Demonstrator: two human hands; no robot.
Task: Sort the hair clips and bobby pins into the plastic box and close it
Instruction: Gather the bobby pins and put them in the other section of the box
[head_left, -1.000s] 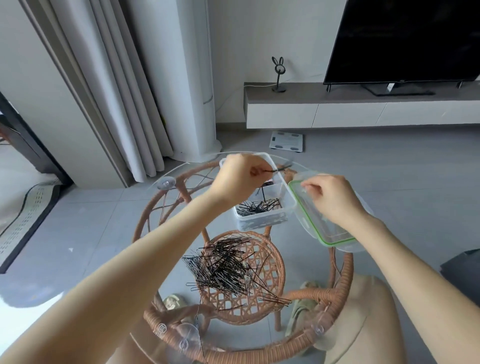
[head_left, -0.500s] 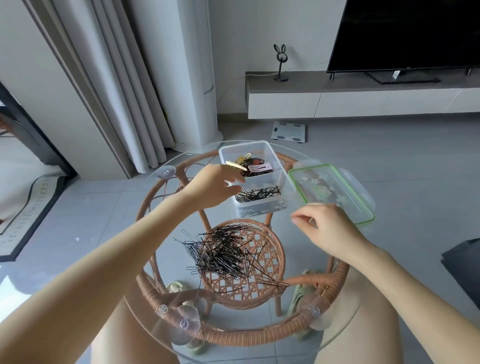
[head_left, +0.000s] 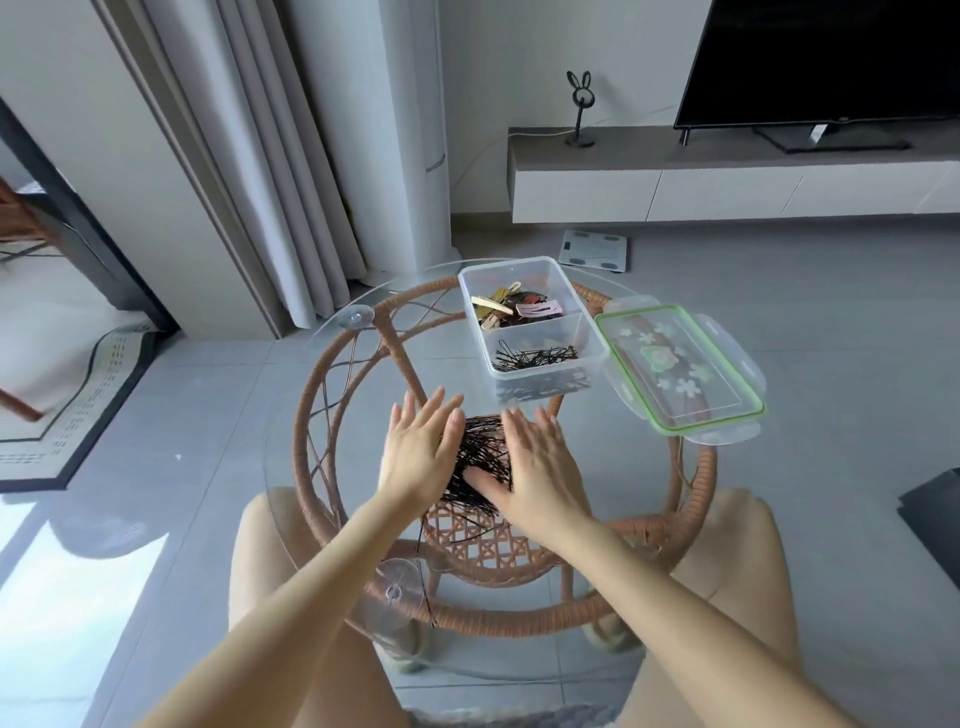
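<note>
A clear plastic box (head_left: 592, 358) with two compartments stands open on the round glass table (head_left: 322, 415). Coloured hair clips (head_left: 511, 310) fill its far compartment, black bobby pins (head_left: 537, 357) lie in the near one. Its green-rimmed lid (head_left: 680, 374) lies flat to the right of the box. A pile of loose black bobby pins (head_left: 480, 460) sits on the glass in front of the box. My left hand (head_left: 418, 452) and my right hand (head_left: 535, 467) lie on either side of this pile with fingers straight, pressing against it.
The glass top rests on a rattan frame (head_left: 696, 478) with suction cups. My knees sit under the table's near edge. A bathroom scale (head_left: 595, 249) lies on the floor beyond, a TV bench (head_left: 727, 182) stands at the back, curtains (head_left: 270, 182) hang on the left.
Both hands have come back from the box and the lid to the loose pile. They now flank it with flat fingers. The left hand no longer holds a pin.
</note>
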